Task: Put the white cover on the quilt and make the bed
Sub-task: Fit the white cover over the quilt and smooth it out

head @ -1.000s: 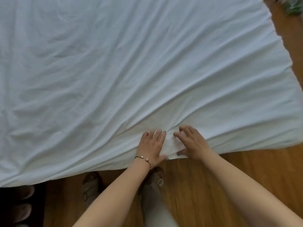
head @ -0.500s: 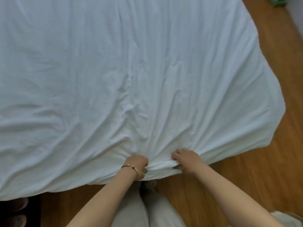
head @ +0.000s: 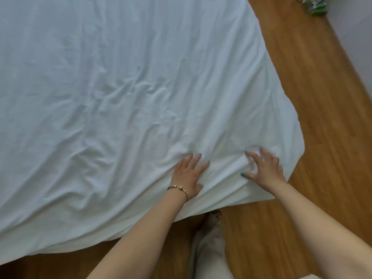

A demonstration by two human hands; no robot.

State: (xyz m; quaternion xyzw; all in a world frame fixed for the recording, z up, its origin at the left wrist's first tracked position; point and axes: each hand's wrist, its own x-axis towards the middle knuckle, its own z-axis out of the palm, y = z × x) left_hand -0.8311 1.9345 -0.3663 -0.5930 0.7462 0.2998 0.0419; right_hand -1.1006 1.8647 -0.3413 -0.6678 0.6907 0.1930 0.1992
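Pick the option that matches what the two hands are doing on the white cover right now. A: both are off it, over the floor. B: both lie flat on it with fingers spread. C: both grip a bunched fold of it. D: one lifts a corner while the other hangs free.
B: the left hand and right hand both lie open on the white cover, fingers spread, near its edge.

A wooden floor (head: 314, 109) of warm orange-brown planks runs diagonally down the right side of the frame and along the bottom edge. In the upper right corner a pale grey wall (head: 354, 45) meets the floor along a slanting line. Just beside that wall, at the top right, lies a small green and white object (head: 314, 6), too blurred to identify. Soft, even light fills the room.
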